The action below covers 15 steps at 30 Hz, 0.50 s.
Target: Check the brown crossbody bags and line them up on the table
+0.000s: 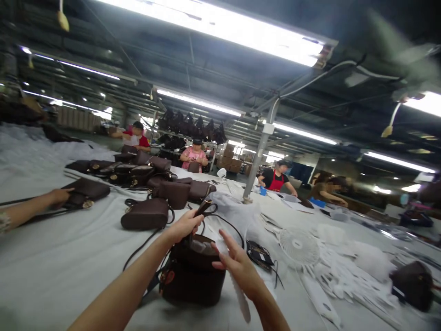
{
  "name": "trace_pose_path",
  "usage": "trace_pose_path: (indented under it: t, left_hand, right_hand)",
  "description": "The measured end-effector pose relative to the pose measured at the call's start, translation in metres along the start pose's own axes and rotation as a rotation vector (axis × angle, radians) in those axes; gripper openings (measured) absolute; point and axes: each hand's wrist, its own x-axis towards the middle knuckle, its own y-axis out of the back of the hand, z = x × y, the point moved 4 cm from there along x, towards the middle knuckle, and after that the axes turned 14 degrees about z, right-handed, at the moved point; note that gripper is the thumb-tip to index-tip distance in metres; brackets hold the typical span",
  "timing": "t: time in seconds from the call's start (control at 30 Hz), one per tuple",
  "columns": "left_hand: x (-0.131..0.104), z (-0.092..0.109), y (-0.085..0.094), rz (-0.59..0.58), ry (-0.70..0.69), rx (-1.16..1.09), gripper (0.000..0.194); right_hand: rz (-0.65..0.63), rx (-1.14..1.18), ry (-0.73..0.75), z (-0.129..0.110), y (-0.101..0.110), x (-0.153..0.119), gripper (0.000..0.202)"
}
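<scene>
A dark brown bag stands upright on the white-covered table, its top open and something pale inside. My left hand is closed on the bag's dark strap above the opening. At the bag's right rim is my right hand, fingers bent round a white strip that hangs down beside the bag. A thin black cord loops behind both hands.
Many brown bags lie behind and left. Another person's hand touches a bag at far left. To the right are black packets, a white fan, white strips and a metal post. Several people work beyond.
</scene>
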Motion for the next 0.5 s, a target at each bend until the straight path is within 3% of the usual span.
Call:
trace_pose_path:
  t: [0.1,0.2,0.33,0.43,0.5]
  left_hand:
    - [0.002,0.011,0.005,-0.006,-0.048,0.015,0.022]
    - [-0.002,0.02,0.006,-0.021,-0.107,0.058,0.019]
    - [-0.017,0.028,-0.002,-0.093,-0.266,0.21,0.015]
    - [-0.025,0.027,-0.008,-0.133,-0.396,0.305,0.026]
    - [-0.024,0.024,-0.007,-0.094,-0.429,0.364,0.039]
  right_hand:
    - [-0.024,0.012,0.003,-0.004,-0.009,0.02,0.078]
    - [-0.03,-0.1,-0.047,0.0,-0.02,0.043,0.058]
    - [0.084,-0.239,-0.007,0.015,-0.038,0.074,0.022]
    - [0.142,-0.183,0.029,0.031,-0.049,0.091,0.016]
    - [0.157,-0.149,0.026,0.04,-0.052,0.098,0.015]
